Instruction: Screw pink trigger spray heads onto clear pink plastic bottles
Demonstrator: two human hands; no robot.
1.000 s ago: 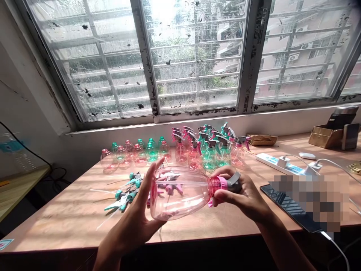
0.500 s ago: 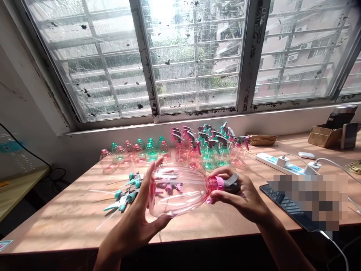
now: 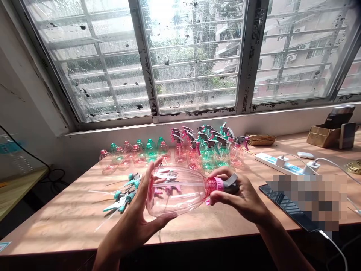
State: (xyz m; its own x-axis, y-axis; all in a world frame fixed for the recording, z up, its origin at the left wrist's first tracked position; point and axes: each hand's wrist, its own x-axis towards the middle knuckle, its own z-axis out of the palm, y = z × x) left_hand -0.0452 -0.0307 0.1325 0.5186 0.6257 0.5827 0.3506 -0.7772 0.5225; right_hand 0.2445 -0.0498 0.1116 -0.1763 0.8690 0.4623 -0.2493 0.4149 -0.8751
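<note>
A clear pink spray bottle lies sideways in the air above the table, its base to the left and its neck to the right. My left hand is wrapped around the base end. At the neck, the fingers of my right hand close on the grey and pink trigger spray head, whose pink collar sits on the bottle's neck. A pale straw runs lengthwise inside the bottle. Behind it, partly seen through the plastic, are loose pink spray heads. Loose teal spray heads with straws lie left of my left hand.
Headless pink and green bottles stand at the back left. Several bottles with spray heads are grouped beside them. On the right are a power strip with plugs and cables, a dark tablet and a cardboard box.
The bottle has turned slightly in my hands, and its straw now shows more clearly. Both hands keep nearly the same place and grip.
</note>
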